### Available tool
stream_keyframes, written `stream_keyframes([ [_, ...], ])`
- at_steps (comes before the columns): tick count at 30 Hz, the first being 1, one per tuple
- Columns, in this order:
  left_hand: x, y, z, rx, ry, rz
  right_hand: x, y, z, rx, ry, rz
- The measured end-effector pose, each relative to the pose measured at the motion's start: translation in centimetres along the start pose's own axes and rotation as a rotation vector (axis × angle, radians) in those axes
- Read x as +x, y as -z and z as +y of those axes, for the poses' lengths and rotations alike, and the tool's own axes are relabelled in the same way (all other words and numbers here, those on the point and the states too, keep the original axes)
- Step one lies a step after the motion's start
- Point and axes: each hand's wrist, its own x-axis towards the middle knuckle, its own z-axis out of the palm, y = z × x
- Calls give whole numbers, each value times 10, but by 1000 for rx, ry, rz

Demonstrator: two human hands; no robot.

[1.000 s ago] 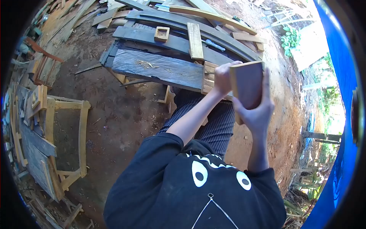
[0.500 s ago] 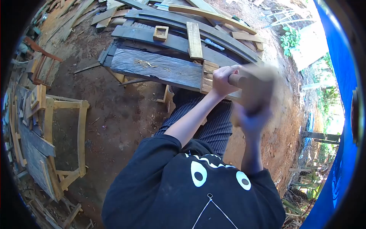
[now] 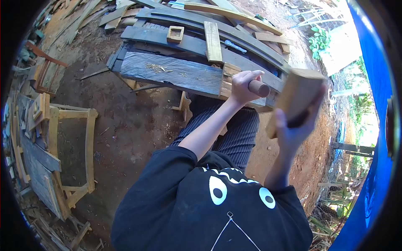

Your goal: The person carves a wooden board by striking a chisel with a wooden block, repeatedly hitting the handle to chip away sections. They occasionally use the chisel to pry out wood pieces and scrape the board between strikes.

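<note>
My left hand (image 3: 242, 88) is wrapped round the thick round wooden handle of a chisel (image 3: 260, 88), whose end points to the right; the blade is hidden. Under that hand lies a light wooden piece with notches (image 3: 226, 87), on the dark bench plank (image 3: 180, 77). My right hand (image 3: 293, 133) grips a chunky wooden block (image 3: 300, 93), slightly blurred, which is held to the right of the handle and apart from it.
Wood shavings (image 3: 155, 67) lie on the plank. Behind are a small hollowed block (image 3: 175, 34), a short board (image 3: 213, 42), a clear plastic item (image 3: 235, 46) and long dark beams (image 3: 222, 30). A wooden frame (image 3: 90, 146) stands left; a blue tarp (image 3: 372, 83) hangs right.
The wooden block in my right hand has moved right, away from the chisel handle, which it overlapped before. My left hand stays nearly in place.
</note>
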Motion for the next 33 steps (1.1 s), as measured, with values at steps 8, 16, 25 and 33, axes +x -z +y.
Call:
stream_keyframes([
  [8, 8, 1, -6, -96, 26, -49, 1, -10, 10, -114, -113, -153],
  [16, 16, -5, -6, -99, 23, -9, -5, 15, -1, 21, 127, 242],
  [25, 8, -1, -7, -106, 15, -67, -23, 11, 19, 224, 152, 136],
  [33, -3, 5, -10, -165, -27, -97, -37, -11, 2, -70, -38, 3],
])
